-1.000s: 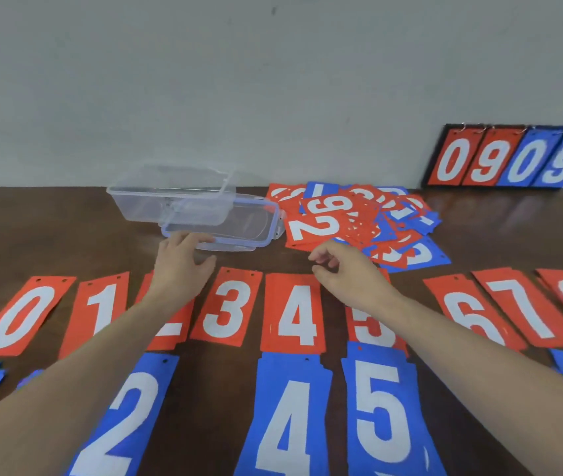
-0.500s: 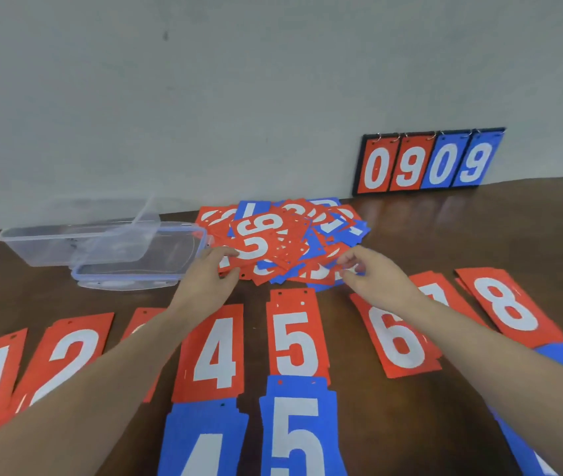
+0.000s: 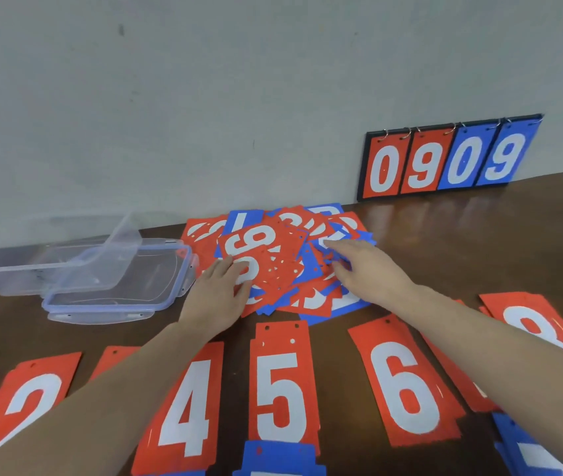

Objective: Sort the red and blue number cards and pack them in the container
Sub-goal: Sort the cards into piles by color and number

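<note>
Red and blue number cards, flat plastic rectangles with white digits and punched holes, heaped in a loose mixed pile (image 3: 283, 266) at the far middle of the dark brown wooden table (image 3: 479, 242). Left hand (image 3: 216, 300) flat on the pile's near-left edge, fingers straight, pressing a red card, gripping nothing. Right hand (image 3: 366, 273) spread over the pile's right side, fingers extended onto blue cards; pinching or merely touching, cannot tell.

Likely trouble: slick overlapping cards sliding together, two lifted as one, or a colour misjudged where only a corner shows. A sweep of either forearm liable to skew the sorted red row beneath, namely the red 4 card (image 3: 187, 403), red 5 card (image 3: 282, 389) and red 6 card (image 3: 407, 383), each seemingly a small stack. Blue stacks (image 3: 278, 456) at the near edge also within reach of a careless elbow.

Clear rectangular plastic container (image 3: 43, 266) left of the pile, open, leaning on its blue-rimmed clear lid (image 3: 118, 290); lid just beside the pile's left edge, so cards pushed leftward apt to jam against it. Black-framed ring-bound scoreboard reading 0909 (image 3: 445, 159) propped against the grey wall, well apart. Packing not yet begun.
</note>
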A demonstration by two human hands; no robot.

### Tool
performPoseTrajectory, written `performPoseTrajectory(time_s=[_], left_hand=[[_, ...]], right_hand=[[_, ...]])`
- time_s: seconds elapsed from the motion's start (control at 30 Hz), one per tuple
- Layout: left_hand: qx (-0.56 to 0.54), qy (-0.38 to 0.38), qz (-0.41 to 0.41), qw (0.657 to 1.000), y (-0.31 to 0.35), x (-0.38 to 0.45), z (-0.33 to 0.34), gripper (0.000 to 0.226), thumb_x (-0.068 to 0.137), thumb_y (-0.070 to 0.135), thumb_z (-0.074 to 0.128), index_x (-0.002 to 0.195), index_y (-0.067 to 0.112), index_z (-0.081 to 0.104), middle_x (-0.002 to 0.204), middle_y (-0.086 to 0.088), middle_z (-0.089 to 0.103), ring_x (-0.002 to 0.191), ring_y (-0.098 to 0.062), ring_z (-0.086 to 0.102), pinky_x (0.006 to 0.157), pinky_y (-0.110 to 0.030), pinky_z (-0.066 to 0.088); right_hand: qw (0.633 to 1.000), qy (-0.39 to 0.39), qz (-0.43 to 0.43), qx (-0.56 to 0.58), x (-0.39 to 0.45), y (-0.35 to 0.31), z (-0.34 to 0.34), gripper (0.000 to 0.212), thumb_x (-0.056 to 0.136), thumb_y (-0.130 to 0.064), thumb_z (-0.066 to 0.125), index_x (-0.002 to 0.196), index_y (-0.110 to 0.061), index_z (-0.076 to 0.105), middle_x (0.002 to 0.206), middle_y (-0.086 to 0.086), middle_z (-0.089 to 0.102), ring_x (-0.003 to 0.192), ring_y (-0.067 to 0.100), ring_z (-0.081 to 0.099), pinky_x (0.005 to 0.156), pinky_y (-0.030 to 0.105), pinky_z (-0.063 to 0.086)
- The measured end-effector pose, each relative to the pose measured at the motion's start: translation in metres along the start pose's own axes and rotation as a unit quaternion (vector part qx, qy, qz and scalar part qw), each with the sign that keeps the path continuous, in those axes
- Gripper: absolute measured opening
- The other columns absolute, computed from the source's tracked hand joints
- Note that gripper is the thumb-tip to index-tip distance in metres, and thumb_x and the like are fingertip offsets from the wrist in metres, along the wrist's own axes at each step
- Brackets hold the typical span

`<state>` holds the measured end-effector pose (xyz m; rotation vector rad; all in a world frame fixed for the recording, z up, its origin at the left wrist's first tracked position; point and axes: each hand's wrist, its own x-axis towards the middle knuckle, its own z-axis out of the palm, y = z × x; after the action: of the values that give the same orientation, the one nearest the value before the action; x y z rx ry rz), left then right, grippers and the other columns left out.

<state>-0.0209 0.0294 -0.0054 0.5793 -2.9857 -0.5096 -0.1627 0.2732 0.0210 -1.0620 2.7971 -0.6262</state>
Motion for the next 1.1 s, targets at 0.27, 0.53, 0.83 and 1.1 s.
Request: performPoseTrajectory(time_s=[0.27,0.53,0.83,1.1], left_hand=[[0.044,-0.006,-0.028,0.999,-0.003,0.013,-0.008,0.067,0.098,0.056,0.048,0.156,0.030,0.028,0.158,0.004,0.038,0.146,-0.023,0.032,0.115,-0.042,0.033],[0.017,0.012,-0.007,1.000,0.001,0.014,-0.010,0.060,0.097,0.046,0.057,0.151,0.029,0.039,0.150,0.002,0.047,0.139,-0.023,0.038,0.112,-0.040,0.036],[-0.026,0.018,-0.005,0.999,0.012,0.008,-0.016,0.063,0.096,0.045,0.060,0.152,0.027,0.037,0.149,0.002,0.042,0.137,-0.020,0.043,0.107,-0.039,0.046],[-0.157,0.074,-0.027,0.985,0.027,-0.015,-0.025,0.065,0.087,0.045,0.074,0.142,0.033,0.041,0.139,0.004,0.051,0.123,-0.019,0.055,0.090,-0.035,0.055]], right_hand=[[0.989,-0.063,-0.020,-0.133,0.027,0.030,0.013,0.054,0.105,-0.054,0.026,0.152,-0.031,0.040,0.160,-0.013,0.034,0.151,0.012,0.022,0.125,0.045,0.008],[0.992,0.052,0.072,-0.086,0.013,0.056,-0.016,0.029,0.093,-0.055,0.058,0.087,-0.027,0.062,0.111,-0.006,0.063,0.110,0.019,0.055,0.093,0.039,0.045],[0.985,-0.033,0.165,-0.030,0.020,0.040,-0.025,0.062,0.091,-0.051,0.066,0.143,-0.026,0.042,0.137,0.003,0.058,0.120,0.025,0.058,0.095,0.044,0.052],[0.980,-0.003,0.200,0.002,-0.013,0.051,-0.045,0.067,0.083,-0.021,0.073,0.143,-0.021,0.044,0.131,0.008,0.045,0.116,0.028,0.053,0.091,0.036,0.047]])
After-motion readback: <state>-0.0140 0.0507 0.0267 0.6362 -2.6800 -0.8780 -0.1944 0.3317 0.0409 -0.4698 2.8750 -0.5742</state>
